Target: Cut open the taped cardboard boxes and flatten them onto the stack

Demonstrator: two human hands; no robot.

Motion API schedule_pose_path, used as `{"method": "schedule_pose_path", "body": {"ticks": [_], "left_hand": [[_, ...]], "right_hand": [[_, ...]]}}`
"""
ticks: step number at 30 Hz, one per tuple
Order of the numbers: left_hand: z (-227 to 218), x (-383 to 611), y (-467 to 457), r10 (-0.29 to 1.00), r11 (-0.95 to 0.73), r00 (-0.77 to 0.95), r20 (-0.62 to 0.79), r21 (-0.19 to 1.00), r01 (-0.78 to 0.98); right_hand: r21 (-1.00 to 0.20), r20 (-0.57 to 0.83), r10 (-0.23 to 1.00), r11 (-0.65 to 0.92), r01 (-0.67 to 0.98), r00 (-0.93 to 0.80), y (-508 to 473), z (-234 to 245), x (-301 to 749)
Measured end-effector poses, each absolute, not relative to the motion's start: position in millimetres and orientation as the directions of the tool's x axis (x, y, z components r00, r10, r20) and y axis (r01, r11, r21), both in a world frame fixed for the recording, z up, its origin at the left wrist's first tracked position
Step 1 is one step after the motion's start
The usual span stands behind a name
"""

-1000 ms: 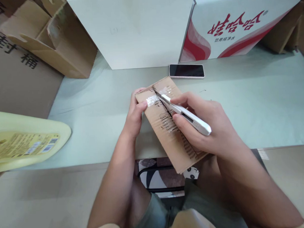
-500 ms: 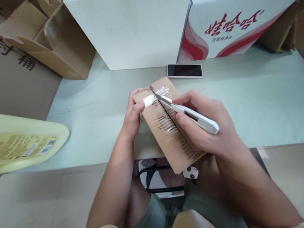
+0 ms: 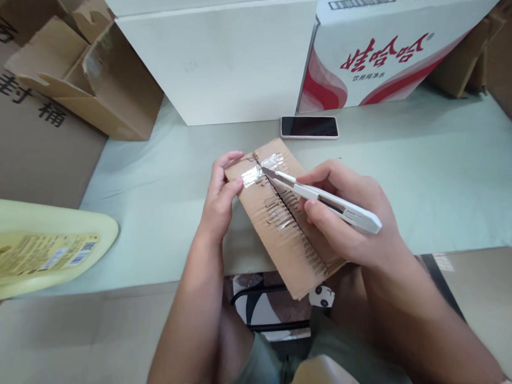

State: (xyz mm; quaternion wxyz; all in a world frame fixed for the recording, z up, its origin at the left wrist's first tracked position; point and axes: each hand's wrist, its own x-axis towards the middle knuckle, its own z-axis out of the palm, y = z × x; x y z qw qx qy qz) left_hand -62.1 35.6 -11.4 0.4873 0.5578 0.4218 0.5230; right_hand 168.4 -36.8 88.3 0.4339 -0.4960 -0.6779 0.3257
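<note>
A small brown cardboard box (image 3: 278,225) with clear tape across its top seam lies tilted at the table's near edge. My left hand (image 3: 221,200) grips its left side, thumb pressed on the taped flap. My right hand (image 3: 349,222) is closed round a white utility knife (image 3: 323,201). The knife's blade tip rests in the box's centre seam near the far end, where the tape shows a dark slit.
A black phone (image 3: 309,127) lies flat behind the box. A white carton (image 3: 218,59) and a red-and-white carton (image 3: 381,47) stand at the back. Brown cartons (image 3: 88,80) fill the left. A yellow container (image 3: 43,244) juts in at left.
The knife blade has slid a little toward the far end of the seam, and my right hand has drawn back to the right along the handle. The left hand keeps its grip.
</note>
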Motion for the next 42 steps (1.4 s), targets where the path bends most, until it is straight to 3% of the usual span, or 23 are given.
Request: {"method": "schedule_pose_path", "body": {"ticks": [9,17,23,29,34,38,42], "left_hand": [[11.6,-63.9,30.5,0.949,-0.313,0.009,0.315,0.94,0.134],[13.2,-59.1,28.9,0.968,-0.251,-0.021,0.25,0.965,-0.082],[9.9,-57.8,28.8,0.95,-0.3,-0.039,0.309,0.942,0.149],[12.1,-58.3,27.1,0.934,-0.344,-0.031,0.357,0.918,0.197],[12.8,-60.2,27.6,0.91,-0.403,-0.012,0.415,0.889,0.218],[12.6,-59.2,28.9,0.912,-0.395,-0.037,0.408,0.901,0.182],[15.5,-53.0,28.4,0.938,-0.328,-0.119,0.327,0.945,0.009]], "right_hand": [[-0.864,0.341,0.926,0.377,0.332,-0.164,-40.8,88.8,173.2],[-0.885,0.274,0.937,0.334,0.324,-0.217,-39.9,89.7,174.0],[-0.841,0.268,0.928,0.356,0.407,-0.258,-37.9,90.5,172.7],[-0.786,0.297,0.889,0.435,0.44,-0.348,-34.8,90.5,170.3],[-0.814,0.353,0.893,0.44,0.38,-0.279,-39.1,90.6,173.5],[-0.832,0.397,0.888,0.455,0.319,-0.231,-42.1,89.1,176.6],[-0.822,0.441,0.881,0.473,0.318,-0.171,-41.7,85.2,176.7]]}}
